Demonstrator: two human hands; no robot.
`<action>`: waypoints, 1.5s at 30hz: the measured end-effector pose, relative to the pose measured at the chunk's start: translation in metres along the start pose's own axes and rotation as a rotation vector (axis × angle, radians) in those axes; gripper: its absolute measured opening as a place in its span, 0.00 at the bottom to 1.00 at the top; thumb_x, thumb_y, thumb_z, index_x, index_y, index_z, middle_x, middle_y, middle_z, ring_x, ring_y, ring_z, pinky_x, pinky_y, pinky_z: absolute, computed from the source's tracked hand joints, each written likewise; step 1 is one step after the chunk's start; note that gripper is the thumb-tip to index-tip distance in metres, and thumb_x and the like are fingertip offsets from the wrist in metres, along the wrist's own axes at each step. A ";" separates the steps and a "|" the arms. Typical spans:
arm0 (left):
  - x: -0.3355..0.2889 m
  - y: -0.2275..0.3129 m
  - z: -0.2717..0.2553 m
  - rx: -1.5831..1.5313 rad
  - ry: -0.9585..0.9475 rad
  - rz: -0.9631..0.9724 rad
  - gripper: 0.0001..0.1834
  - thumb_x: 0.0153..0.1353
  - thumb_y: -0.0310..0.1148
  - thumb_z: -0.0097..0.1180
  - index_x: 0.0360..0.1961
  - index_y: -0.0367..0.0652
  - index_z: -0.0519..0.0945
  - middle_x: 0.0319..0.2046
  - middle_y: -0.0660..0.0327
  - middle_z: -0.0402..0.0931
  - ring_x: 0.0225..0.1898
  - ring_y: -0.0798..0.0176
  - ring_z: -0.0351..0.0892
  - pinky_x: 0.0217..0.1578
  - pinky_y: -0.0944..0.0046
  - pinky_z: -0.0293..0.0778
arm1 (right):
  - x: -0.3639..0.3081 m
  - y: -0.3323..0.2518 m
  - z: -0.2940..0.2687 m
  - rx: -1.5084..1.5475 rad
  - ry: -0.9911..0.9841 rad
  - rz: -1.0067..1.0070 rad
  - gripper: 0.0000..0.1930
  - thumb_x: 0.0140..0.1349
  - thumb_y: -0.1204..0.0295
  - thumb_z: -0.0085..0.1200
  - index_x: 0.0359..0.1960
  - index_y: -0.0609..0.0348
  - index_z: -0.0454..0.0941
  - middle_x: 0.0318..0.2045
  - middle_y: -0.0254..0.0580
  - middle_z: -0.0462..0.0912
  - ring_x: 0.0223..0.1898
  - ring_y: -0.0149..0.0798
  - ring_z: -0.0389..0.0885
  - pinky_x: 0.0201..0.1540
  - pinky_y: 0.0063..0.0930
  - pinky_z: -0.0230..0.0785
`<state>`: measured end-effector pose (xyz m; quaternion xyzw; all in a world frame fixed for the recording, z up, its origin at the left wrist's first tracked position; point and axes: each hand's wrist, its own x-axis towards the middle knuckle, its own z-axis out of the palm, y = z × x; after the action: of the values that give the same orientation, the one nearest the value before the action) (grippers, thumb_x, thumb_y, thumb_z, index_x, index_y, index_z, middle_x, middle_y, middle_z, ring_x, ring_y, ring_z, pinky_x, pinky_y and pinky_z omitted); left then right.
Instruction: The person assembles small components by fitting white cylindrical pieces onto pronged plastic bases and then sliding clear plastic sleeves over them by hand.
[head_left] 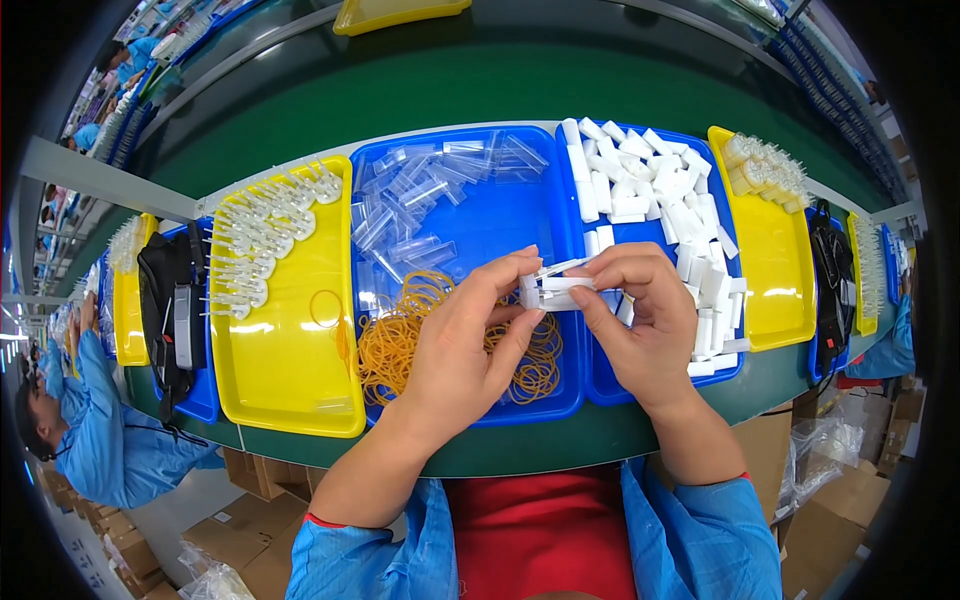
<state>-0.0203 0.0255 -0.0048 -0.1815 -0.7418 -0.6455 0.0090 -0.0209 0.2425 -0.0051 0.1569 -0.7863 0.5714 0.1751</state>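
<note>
Broadly, taking the joined hands as the clock's centre, a green counter [590, 435] runs beneath everything, carrying a row of trays. The left blue tray [510, 225] reaches from 10 to 12 o'clock and down under the left hand; the right blue tray [603, 368] spreads from 12 to 4. One yellow tray [285, 365] sits at 9 o'clock, another [775, 270] at 3.

Both bare hands meet at the centre — left hand [465, 335] toward 8 o'clock, right hand [645, 315] toward 3 — over where the blue trays adjoin. White blocks [705, 285] heap up from 1 to 4 o'clock, orange bands [385, 350] tangle at 8, clear tubes [430, 190] scatter at 10, and spiked pieces [262, 240] stand around 9.

Smallest is the white piece [560, 285], pinched between both hands' fingers; whether it is one part or several, I cannot tell.
</note>
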 end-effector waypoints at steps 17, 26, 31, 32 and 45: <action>0.002 0.008 -0.012 0.075 -0.042 0.019 0.17 0.72 0.16 0.65 0.60 0.36 0.84 0.65 0.48 0.81 0.61 0.54 0.88 0.57 0.59 0.91 | 0.015 -0.005 -0.014 -0.075 -0.202 -0.091 0.21 0.60 0.78 0.78 0.55 0.57 0.88 0.51 0.44 0.91 0.52 0.46 0.89 0.57 0.38 0.81; 0.000 0.002 -0.007 -0.056 -0.025 -0.076 0.16 0.77 0.18 0.61 0.62 0.34 0.81 0.65 0.50 0.81 0.62 0.58 0.87 0.59 0.61 0.86 | 0.015 -0.008 -0.020 -0.173 -0.192 -0.112 0.21 0.59 0.77 0.79 0.54 0.55 0.90 0.50 0.41 0.93 0.51 0.47 0.88 0.53 0.38 0.78; 0.000 0.002 -0.005 -0.167 0.066 -0.097 0.17 0.75 0.18 0.64 0.62 0.34 0.81 0.59 0.51 0.83 0.59 0.56 0.89 0.57 0.61 0.89 | 0.025 0.003 -0.043 -0.295 -0.110 0.091 0.17 0.68 0.76 0.72 0.58 0.58 0.89 0.54 0.47 0.88 0.53 0.50 0.86 0.57 0.39 0.79; 0.001 0.004 -0.004 -0.228 0.095 -0.120 0.18 0.74 0.17 0.64 0.63 0.34 0.81 0.58 0.52 0.83 0.60 0.57 0.88 0.58 0.61 0.89 | 0.023 0.008 -0.043 -0.422 -0.140 0.075 0.18 0.68 0.76 0.71 0.59 0.58 0.88 0.54 0.48 0.87 0.55 0.51 0.85 0.59 0.40 0.78; 0.003 0.001 -0.007 -0.122 0.100 -0.034 0.19 0.73 0.15 0.64 0.63 0.34 0.83 0.61 0.52 0.73 0.62 0.56 0.86 0.60 0.61 0.89 | 0.019 0.013 -0.049 -0.555 -0.258 0.343 0.18 0.65 0.81 0.70 0.56 0.60 0.85 0.50 0.51 0.85 0.53 0.55 0.86 0.58 0.44 0.81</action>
<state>-0.0241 0.0200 -0.0019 -0.1366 -0.7028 -0.6977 0.0240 -0.0388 0.2920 0.0071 0.0397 -0.9421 0.3327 0.0118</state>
